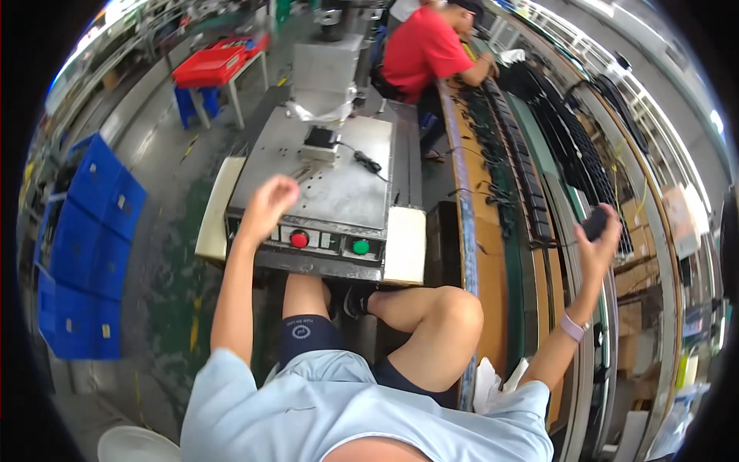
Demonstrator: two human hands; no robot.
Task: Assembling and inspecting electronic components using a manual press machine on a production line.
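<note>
My left hand (271,204) hovers over the front left of a metal machine bed (265,165), its fingers loosely curled with nothing visible in them. Further back on that bed, a black block-shaped power adapter (320,138) sits on a small metal fixture (319,154), below a grey press head (327,71). Its coiled black cord (368,162) lies to the right on the plate. Out to the right, above the conveyor line, my right hand (599,242) grips a black power adapter (594,223); part of it is hidden by the fingers.
A red button (299,239) and a green button (361,246) face me on the machine front. Black adapters (531,192) line the conveyor at right. A person in red (423,50) works beyond. Blue bins (85,262) stand left; a red tray (212,67) sits further back.
</note>
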